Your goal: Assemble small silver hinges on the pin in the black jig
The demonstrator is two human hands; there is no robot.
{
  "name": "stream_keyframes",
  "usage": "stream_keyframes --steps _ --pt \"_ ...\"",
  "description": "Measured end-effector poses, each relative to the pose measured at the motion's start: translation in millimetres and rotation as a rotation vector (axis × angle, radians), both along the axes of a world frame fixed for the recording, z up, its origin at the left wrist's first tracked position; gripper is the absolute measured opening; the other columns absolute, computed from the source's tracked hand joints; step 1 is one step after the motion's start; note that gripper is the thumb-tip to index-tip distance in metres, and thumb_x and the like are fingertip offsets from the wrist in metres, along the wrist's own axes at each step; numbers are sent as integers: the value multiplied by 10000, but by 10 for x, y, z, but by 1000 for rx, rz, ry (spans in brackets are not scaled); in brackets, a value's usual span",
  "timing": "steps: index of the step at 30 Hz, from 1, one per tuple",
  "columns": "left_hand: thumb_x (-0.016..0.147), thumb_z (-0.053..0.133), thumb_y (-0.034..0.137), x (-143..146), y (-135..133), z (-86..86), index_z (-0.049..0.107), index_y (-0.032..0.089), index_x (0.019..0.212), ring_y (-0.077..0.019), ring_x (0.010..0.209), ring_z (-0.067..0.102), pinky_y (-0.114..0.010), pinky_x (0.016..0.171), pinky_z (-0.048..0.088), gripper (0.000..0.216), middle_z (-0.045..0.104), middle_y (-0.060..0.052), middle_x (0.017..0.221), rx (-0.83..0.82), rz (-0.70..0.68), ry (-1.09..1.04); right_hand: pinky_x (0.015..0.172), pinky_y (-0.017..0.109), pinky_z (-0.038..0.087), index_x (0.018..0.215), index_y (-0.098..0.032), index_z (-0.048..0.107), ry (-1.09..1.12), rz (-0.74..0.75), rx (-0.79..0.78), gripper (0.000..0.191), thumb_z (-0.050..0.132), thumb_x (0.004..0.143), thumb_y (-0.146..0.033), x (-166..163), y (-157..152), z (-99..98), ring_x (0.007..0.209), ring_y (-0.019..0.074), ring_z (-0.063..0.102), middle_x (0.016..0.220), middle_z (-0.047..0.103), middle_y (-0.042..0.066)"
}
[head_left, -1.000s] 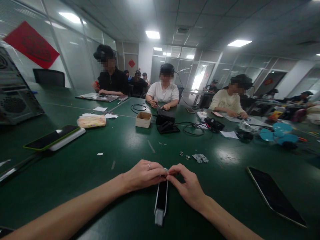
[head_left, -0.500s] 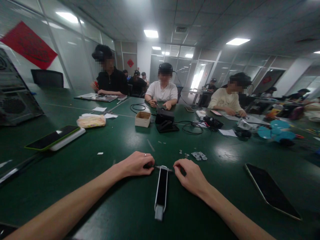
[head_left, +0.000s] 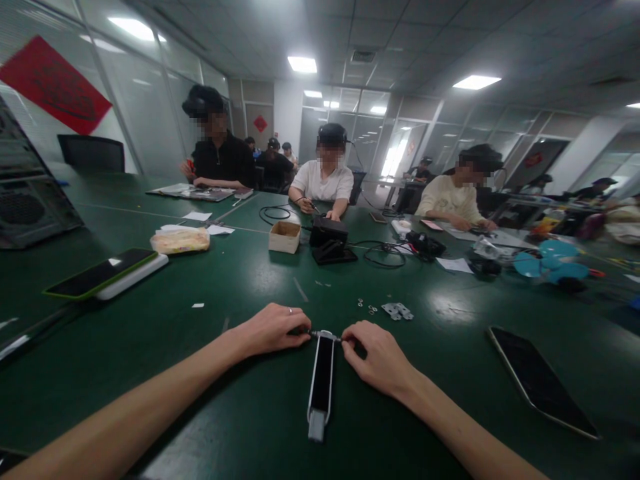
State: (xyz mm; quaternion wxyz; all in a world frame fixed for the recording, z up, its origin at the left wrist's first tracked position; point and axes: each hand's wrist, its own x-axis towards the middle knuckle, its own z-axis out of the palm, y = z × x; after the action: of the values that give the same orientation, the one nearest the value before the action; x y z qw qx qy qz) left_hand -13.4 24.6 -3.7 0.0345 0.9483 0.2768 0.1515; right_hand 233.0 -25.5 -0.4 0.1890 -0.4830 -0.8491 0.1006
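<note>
A long, narrow metal bracket (head_left: 321,377) with a black middle and pale edges lies on the green table, its grey block end (head_left: 317,425) toward me. A thin threaded rod (head_left: 314,333) runs crosswise through its far end. My left hand (head_left: 275,328) is closed, thumb and fingers pinching the rod's left end. On the other side my right hand (head_left: 376,355) pinches the rod's right end between thumb and forefinger. Fingertips hide both tips of the rod, so any nut there cannot be made out. Beyond my right hand lie small ring-shaped washers or nuts (head_left: 371,309) and several grey metal plates (head_left: 398,311).
A phone (head_left: 541,380) lies at right; a green-edged phone (head_left: 103,272) rests on a white object at left. Farther off are a small open box (head_left: 285,238), a black stand (head_left: 330,241), cables and a blue-bladed fan (head_left: 553,261). Several people sit around the table.
My right hand has shifted slightly left and closed its thumb and forefinger onto the rod's right end. My left hand stays at the left end. The bracket has hardly moved.
</note>
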Motion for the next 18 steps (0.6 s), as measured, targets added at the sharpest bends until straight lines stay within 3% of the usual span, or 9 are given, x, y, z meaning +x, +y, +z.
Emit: stream_keyframes --steps 18 --pt "896 559 270 13 -17 -7 601 178 969 -115 657 597 -202 585 399 124 647 1 835 -2 -28 -4 750 326 499 949 -175 617 69 127 -21 152 471 931 -209 76 72 -42 823 185 591 891 643 53"
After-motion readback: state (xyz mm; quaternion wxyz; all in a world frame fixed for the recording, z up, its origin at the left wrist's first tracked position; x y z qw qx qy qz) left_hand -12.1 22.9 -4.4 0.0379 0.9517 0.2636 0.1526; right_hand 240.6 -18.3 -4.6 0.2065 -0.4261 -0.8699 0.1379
